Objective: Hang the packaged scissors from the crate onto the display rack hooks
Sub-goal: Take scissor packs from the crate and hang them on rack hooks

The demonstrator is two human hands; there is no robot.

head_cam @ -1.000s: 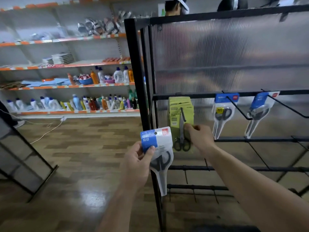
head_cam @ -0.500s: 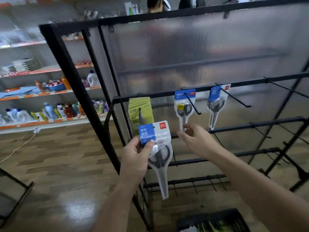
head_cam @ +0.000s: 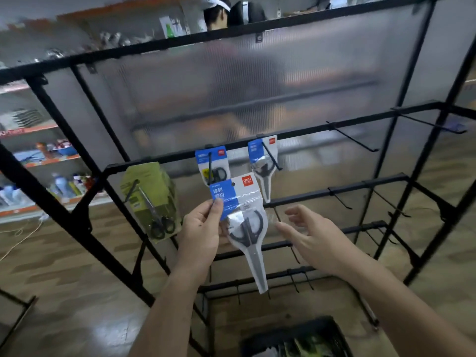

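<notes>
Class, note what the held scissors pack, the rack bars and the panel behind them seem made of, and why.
The scissors pack: glossy clear plastic over printed card; glare, crinkles. The rack bars: probably metal, painted matt black; thin, rigid. The panel: translucent ribbed plastic, likely; blurred shapes show through.

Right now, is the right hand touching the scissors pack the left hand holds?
Apart. The head view shows a gap between the right hand and the scissors pack in the left hand.

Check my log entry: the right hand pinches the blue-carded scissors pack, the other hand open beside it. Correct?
No. In the head view the left hand pinches the blue-carded scissors pack; the right hand is open beside it.
</notes>
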